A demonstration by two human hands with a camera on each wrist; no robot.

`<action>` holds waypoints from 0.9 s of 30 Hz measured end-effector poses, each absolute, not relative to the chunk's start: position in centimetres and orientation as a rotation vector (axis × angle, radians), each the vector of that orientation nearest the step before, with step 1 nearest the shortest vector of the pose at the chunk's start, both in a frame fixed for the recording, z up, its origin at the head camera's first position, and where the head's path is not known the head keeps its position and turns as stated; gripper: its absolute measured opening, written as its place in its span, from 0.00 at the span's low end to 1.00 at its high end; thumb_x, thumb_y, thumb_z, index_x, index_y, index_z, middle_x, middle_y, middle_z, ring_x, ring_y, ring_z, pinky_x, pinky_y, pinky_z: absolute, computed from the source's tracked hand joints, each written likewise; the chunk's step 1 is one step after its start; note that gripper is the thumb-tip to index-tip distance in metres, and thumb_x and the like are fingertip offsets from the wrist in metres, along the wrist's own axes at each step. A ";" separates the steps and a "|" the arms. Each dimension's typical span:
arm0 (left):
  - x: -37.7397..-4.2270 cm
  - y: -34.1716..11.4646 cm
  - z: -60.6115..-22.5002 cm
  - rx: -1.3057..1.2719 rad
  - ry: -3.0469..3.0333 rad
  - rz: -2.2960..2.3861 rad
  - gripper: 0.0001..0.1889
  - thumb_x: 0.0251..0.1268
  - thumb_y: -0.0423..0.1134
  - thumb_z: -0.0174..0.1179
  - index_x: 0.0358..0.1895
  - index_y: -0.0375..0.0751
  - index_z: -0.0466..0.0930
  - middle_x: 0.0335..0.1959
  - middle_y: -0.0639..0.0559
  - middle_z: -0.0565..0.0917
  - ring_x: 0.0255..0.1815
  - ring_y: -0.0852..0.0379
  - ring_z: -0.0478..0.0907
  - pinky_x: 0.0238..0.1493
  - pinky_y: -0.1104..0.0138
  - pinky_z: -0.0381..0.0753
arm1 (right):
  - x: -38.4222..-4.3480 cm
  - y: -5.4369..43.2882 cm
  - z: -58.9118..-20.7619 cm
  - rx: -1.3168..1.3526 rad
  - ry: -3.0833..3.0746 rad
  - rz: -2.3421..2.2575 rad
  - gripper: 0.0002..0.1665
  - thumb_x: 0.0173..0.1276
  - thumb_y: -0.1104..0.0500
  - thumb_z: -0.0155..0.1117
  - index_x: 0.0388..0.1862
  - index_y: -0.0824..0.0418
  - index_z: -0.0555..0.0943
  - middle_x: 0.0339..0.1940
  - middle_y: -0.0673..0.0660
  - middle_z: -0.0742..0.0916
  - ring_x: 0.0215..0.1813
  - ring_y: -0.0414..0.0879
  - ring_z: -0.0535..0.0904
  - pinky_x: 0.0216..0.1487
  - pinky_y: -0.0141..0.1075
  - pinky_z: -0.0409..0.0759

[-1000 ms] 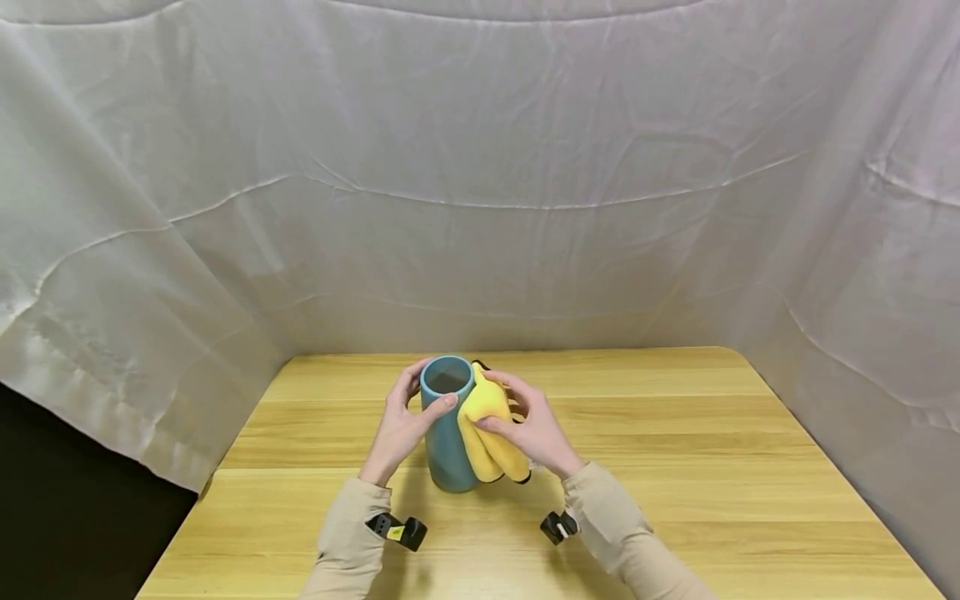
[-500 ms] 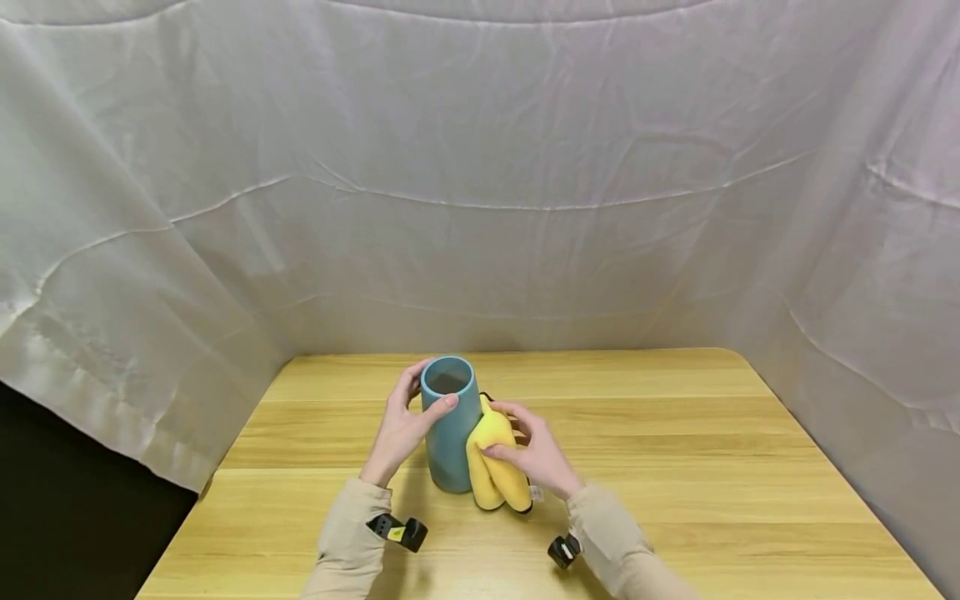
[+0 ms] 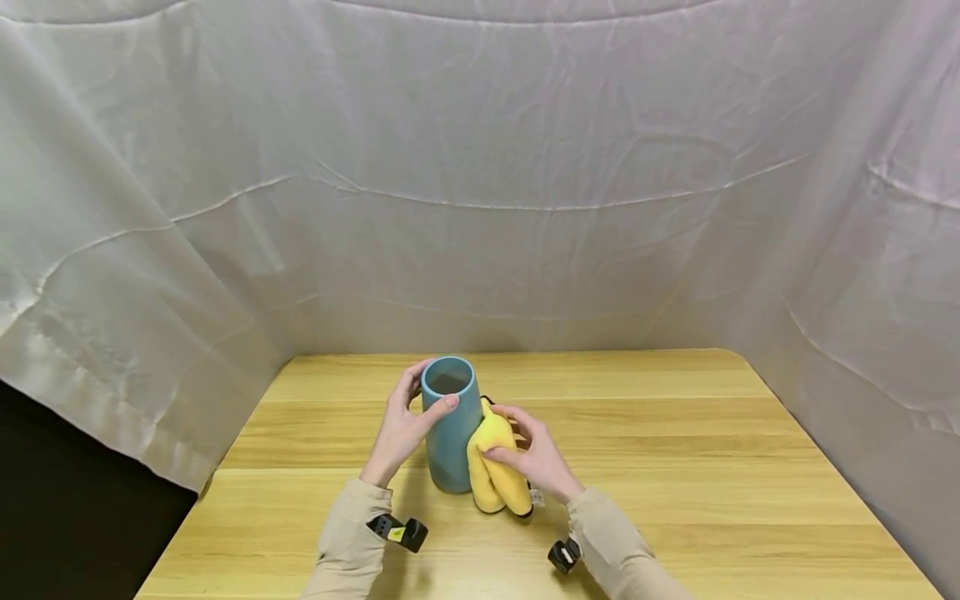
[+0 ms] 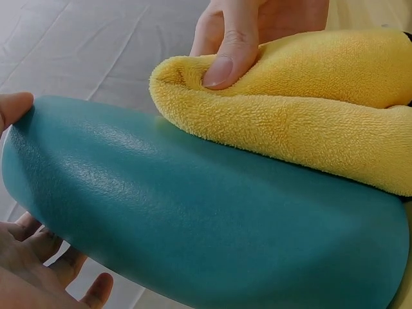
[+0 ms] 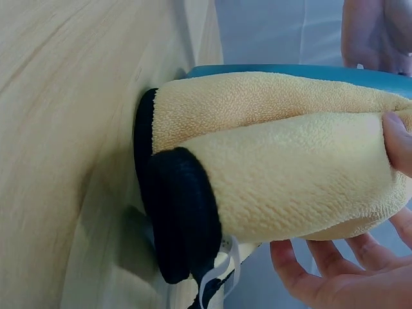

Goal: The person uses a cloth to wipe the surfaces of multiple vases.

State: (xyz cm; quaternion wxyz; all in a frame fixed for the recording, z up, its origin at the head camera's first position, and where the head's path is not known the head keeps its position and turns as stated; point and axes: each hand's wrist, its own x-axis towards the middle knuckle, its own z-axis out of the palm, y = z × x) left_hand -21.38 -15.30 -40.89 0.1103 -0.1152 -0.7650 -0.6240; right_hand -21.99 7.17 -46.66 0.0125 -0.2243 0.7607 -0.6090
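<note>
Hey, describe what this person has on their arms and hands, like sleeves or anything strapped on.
Both arms wear long beige sleeves that end at the wrists. The left hand and right hand are bare: no gloves, and no rings or watch show. A small black device is strapped under each wrist; the left wrist device carries a yellow mark, the right wrist device a small white one.

Yellow plush banana (image 4: 309, 122) lies against teal cup (image 4: 212, 219); right hand (image 4: 257, 29) thumb presses plush; left hand (image 4: 38, 270) cradles cup.

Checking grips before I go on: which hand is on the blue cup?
The left hand, thumb at the rim of the upright blue cup. The right hand pinches the yellow plush leaning against the cup's side.
</note>
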 end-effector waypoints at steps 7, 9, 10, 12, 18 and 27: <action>-21.5 -15.3 -41.0 -0.345 -2.245 -1.834 0.33 0.63 0.41 0.69 0.71 0.49 0.68 0.64 0.44 0.80 0.67 0.46 0.71 0.72 0.41 0.61 | -21.9 7.0 -45.9 -0.670 2.395 -1.913 0.36 0.62 0.62 0.74 0.70 0.57 0.74 0.64 0.62 0.81 0.59 0.54 0.80 0.57 0.44 0.78; -21.5 -15.4 -41.0 -0.345 -2.245 -1.832 0.33 0.63 0.40 0.69 0.71 0.49 0.68 0.64 0.44 0.80 0.67 0.46 0.71 0.72 0.42 0.61 | -21.9 6.9 -45.4 -0.669 2.402 -1.922 0.36 0.61 0.62 0.75 0.69 0.56 0.75 0.64 0.61 0.81 0.59 0.54 0.80 0.58 0.45 0.78; -21.5 -15.4 -41.0 -0.345 -2.245 -1.832 0.33 0.63 0.40 0.69 0.71 0.49 0.68 0.64 0.44 0.80 0.67 0.46 0.72 0.72 0.42 0.61 | -21.9 6.8 -45.1 -0.672 2.407 -1.927 0.36 0.61 0.62 0.75 0.69 0.56 0.75 0.64 0.61 0.81 0.59 0.54 0.80 0.58 0.45 0.78; -21.5 -15.4 -41.0 -0.344 -2.244 -1.832 0.33 0.62 0.40 0.69 0.70 0.49 0.68 0.64 0.44 0.80 0.67 0.45 0.72 0.72 0.42 0.61 | -21.9 6.7 -44.4 -0.696 2.415 -1.937 0.36 0.61 0.63 0.75 0.69 0.56 0.75 0.64 0.61 0.82 0.58 0.54 0.80 0.58 0.46 0.78; -21.5 -15.4 -41.0 -0.344 -2.247 -1.829 0.32 0.63 0.41 0.69 0.70 0.49 0.68 0.63 0.44 0.80 0.66 0.46 0.72 0.71 0.42 0.62 | -21.8 6.4 -42.3 -0.752 2.442 -1.940 0.35 0.62 0.62 0.74 0.69 0.56 0.75 0.62 0.61 0.83 0.56 0.52 0.80 0.55 0.45 0.78; -21.5 -15.4 -41.0 -0.343 -2.241 -1.827 0.33 0.62 0.40 0.69 0.70 0.49 0.69 0.63 0.44 0.81 0.66 0.46 0.72 0.70 0.45 0.62 | -21.5 6.3 -41.9 -0.764 2.461 -1.940 0.35 0.61 0.63 0.74 0.68 0.58 0.75 0.62 0.63 0.82 0.57 0.55 0.81 0.55 0.45 0.78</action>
